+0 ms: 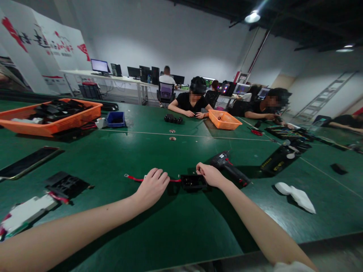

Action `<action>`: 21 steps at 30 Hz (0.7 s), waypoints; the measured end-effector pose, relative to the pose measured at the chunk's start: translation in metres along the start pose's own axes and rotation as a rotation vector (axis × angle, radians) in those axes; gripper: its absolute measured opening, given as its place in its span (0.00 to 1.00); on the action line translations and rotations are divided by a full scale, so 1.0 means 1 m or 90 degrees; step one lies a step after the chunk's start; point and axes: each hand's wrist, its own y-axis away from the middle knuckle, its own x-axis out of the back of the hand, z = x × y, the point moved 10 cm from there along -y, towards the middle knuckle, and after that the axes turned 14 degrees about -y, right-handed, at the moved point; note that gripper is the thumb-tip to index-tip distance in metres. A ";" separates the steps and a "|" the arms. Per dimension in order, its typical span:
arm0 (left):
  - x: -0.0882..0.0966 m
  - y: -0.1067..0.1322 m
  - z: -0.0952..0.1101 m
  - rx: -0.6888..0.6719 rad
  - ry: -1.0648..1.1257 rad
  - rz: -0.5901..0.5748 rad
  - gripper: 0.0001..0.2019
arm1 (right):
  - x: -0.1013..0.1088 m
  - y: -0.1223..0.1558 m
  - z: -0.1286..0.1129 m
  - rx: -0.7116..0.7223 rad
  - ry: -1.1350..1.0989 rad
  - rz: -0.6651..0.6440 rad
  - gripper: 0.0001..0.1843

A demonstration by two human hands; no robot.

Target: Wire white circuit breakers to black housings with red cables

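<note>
A small black plastic housing [194, 181] lies on the green table [181, 226] in front of me, with a red wire [136, 178] running left from it. My left hand [153, 186] rests on the wire, fingers curled down over it. My right hand [209, 174] is at the housing's far right corner, fingers pinched together on something too small to make out. A black and red power screwdriver [230, 169] lies just right of my right hand.
Orange trays [48, 126] [224, 120], a blue bin [115, 119], black parts [66, 184] at left, a white cloth [296, 195] and a black tool case [276, 158] at right. Other people sit working across the table.
</note>
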 end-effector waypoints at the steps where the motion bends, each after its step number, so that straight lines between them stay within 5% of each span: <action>1: 0.000 0.000 0.000 0.000 0.003 -0.002 0.11 | 0.000 0.000 0.000 0.000 0.002 0.000 0.01; 21: 0.004 0.001 -0.003 0.009 0.055 0.046 0.15 | 0.002 0.001 -0.003 -0.007 0.000 -0.002 0.02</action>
